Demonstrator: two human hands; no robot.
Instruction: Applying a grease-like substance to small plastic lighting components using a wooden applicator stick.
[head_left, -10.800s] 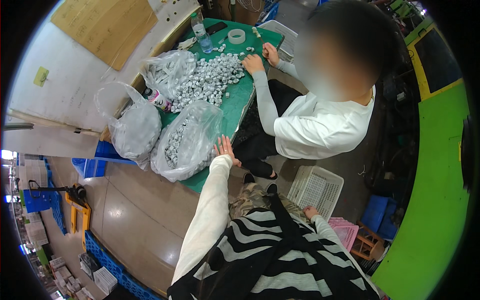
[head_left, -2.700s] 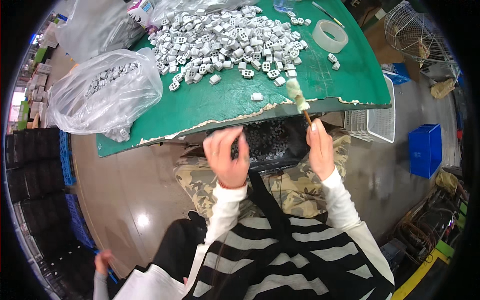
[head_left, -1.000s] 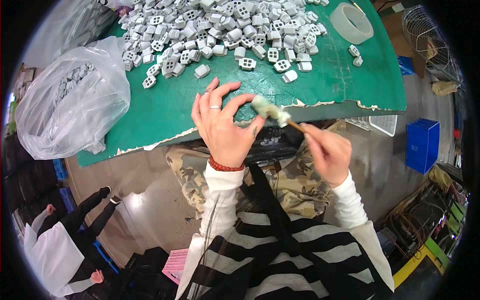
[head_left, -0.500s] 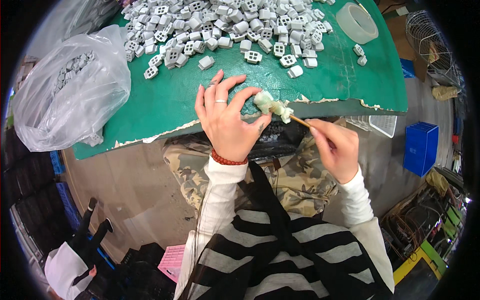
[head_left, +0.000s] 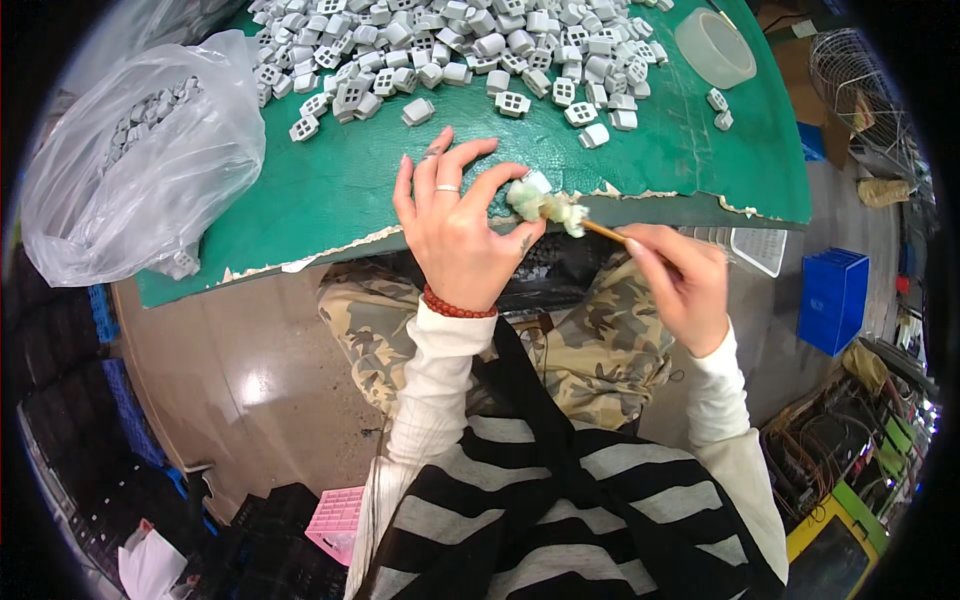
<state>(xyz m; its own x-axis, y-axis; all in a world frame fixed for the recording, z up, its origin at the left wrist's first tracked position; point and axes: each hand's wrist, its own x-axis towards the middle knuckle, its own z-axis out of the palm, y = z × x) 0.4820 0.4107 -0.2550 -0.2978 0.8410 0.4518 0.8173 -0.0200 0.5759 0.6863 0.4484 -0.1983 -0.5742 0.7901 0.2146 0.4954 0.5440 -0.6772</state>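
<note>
My right hand (head_left: 688, 285) pinches a thin wooden stick (head_left: 604, 232). Pale green, fluffy wadding (head_left: 540, 206) is wrapped round the stick's far end. Beyond the table's near edge, my left hand (head_left: 460, 225) curves thumb and index finger around a small grey plastic part (head_left: 538, 181), its other fingers spread. The wadding touches this part and hides most of it. On the table, a large heap of similar grey parts (head_left: 440, 45) with square openings lies ahead of my hands, and a few loose ones sit closer.
The green table (head_left: 340, 195) has a torn near edge. A clear plastic bag (head_left: 190, 190) with grey parts stands at its left; a translucent tape-like ring (head_left: 714, 48) lies at its right. On the floor are a blue bin (head_left: 833, 300) and a pink crate (head_left: 335, 525).
My right hand has shifted slightly right with the stick, and the wadding has turned, showing more of the grey part. At the lower left, another person has moved lower in view.
</note>
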